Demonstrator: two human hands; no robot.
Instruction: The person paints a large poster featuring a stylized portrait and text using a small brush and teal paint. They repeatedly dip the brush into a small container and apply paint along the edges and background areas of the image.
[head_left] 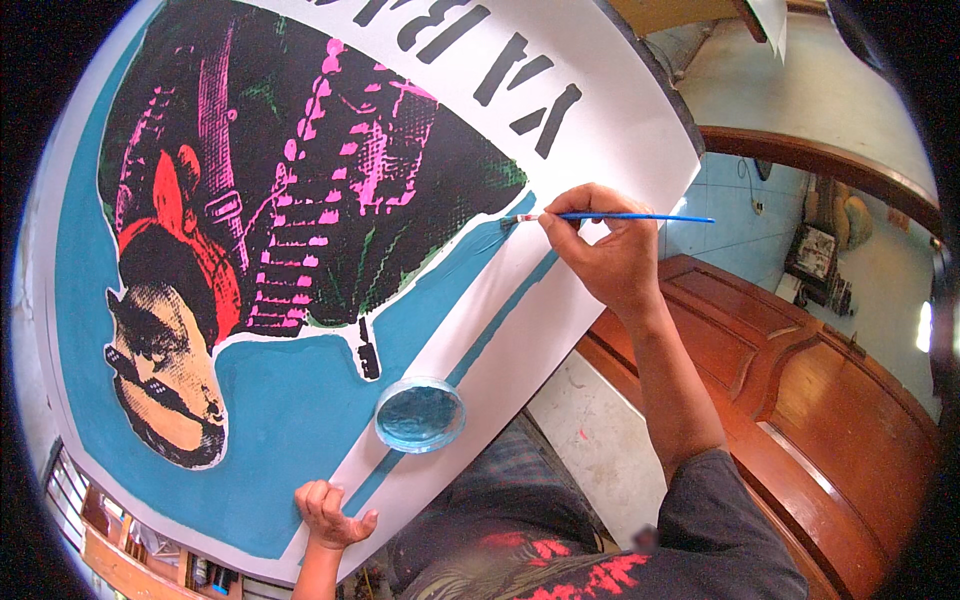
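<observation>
My right hand (600, 240) pinches a blue-handled brush (670, 217), its bristles on the teal paint beside the white border of a printed dark figure with pink and red details. This picture and black stencilled lettering are on a large white board (530, 330). A clear round container (420, 413) with teal liquid sits on the board over a narrow teal stripe. My left hand (330, 513) rests at the board's lower part with curled fingers; what they hold, if anything, is hidden.
A wooden panelled door (850, 430) lies at the right, below a wood-framed opening (760, 142) showing blue tiles and assorted objects. A wooden shelf unit (110, 545) with small items is at the lower left. Pale floor (575, 440) shows beside my legs.
</observation>
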